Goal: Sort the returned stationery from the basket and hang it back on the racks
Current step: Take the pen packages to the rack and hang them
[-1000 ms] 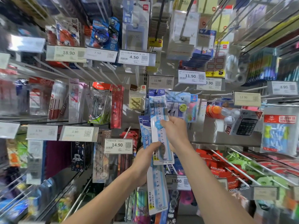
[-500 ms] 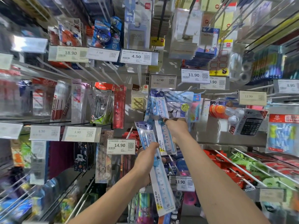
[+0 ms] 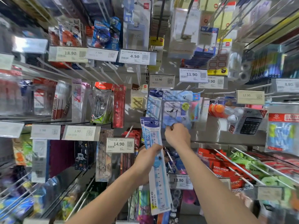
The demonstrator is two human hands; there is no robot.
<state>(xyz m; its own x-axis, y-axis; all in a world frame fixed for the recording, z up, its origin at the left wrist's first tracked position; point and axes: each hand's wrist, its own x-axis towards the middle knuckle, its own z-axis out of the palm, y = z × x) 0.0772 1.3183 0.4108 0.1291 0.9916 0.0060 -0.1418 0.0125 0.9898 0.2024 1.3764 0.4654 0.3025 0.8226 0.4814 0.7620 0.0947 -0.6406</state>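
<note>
Now 1 ruler (image 3: 154,104) hangs on the rack (image 3: 146,75); right hand (image 3: 177,135) pulled back, grip curled, empty; left hand (image 3: 145,160) grips next ruler (image 3: 157,172).

Two hands (image 3: 146,160) (image 3: 177,135), two ruler packs (image 3: 159,183) (image 3: 153,102), one calculator (image 3: 250,125).

The ruler pack (image 3: 159,181) is sheathed in glossy clear plastic, and the rack pegs (image 3: 233,166) are formed of smooth pale metal.
</note>
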